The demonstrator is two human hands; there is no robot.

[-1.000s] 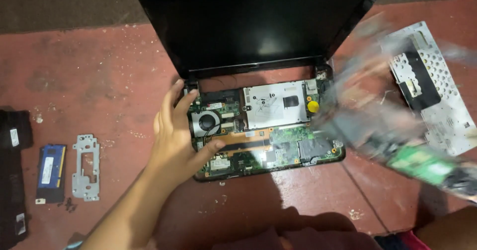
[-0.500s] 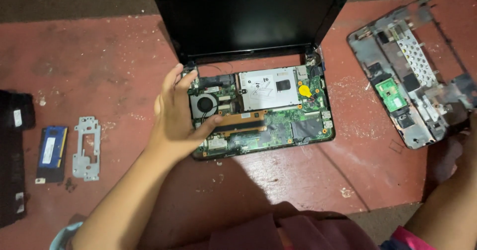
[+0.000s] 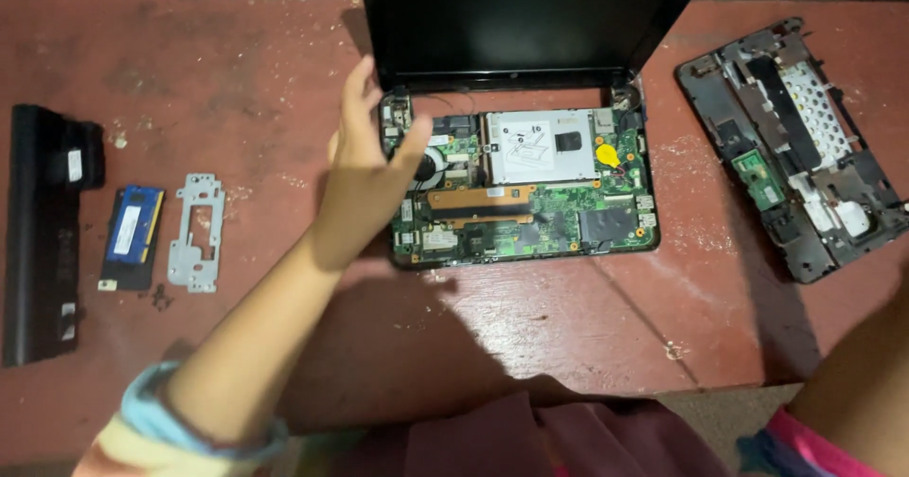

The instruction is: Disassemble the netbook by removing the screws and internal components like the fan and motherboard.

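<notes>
Now, left hand point(image 3: 365, 169): open, fingers spread, holding nothing, over the opened laptop's point(image 3: 521, 188) left edge.
Right hand: out of view.
Far right of the grip: removed laptop cover point(image 3: 800, 145).

Light was dim and warm, falling from above onto the red tabletop point(image 3: 237, 70). A broad soft shadow lay on it just below the opened laptop point(image 3: 521, 188), toward the viewer. The left hand point(image 3: 365, 169) was slightly motion-blurred; the laptop's screen was near black, without glare
</notes>
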